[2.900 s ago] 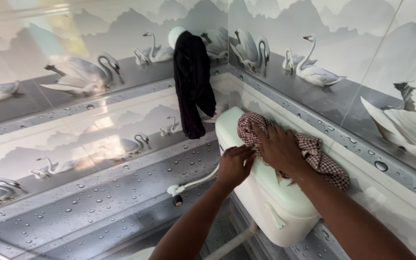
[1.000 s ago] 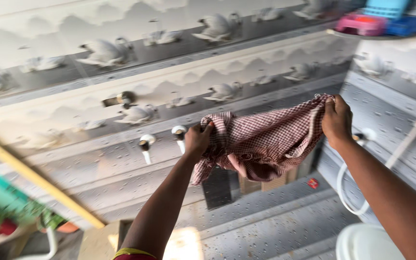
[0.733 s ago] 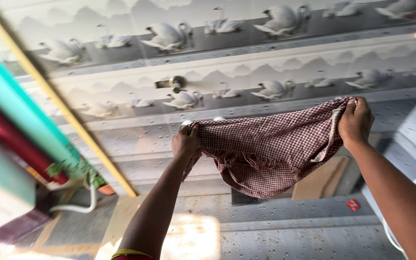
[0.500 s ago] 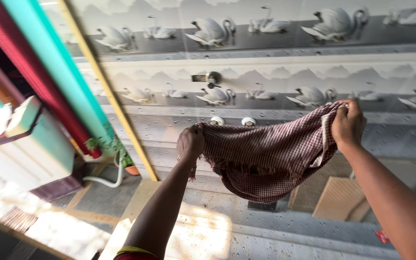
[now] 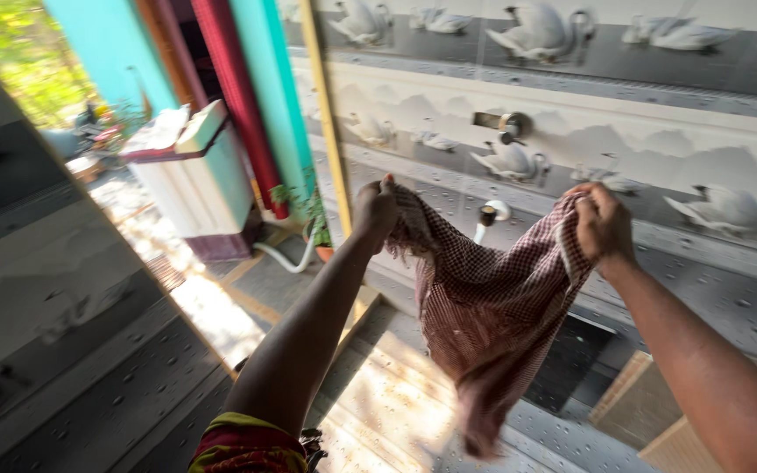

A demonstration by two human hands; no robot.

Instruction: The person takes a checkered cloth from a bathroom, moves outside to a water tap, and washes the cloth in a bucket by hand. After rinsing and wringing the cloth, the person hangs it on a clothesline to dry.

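Observation:
A red-and-white checked cloth point(image 5: 484, 307) hangs spread between my two raised hands in the head view. My left hand point(image 5: 375, 206) grips one top corner, and my right hand point(image 5: 602, 223) grips the other corner. The cloth sags in the middle and its lower end dangles toward the floor. Both arms are stretched out in front of me at about chest height.
A swan-patterned tiled wall point(image 5: 659, 105) with two taps point(image 5: 505, 127) stands behind the cloth. To the left an open doorway shows a yellow door frame point(image 5: 326, 114), a white machine point(image 5: 194, 175) outside and a potted plant point(image 5: 313, 219). Grey droplet-patterned tiles point(image 5: 89, 385) lie lower left.
I lifted the cloth off the toilet tank and turned left toward the doorway. My hands have come closer together, so the cloth now hangs longer and folded.

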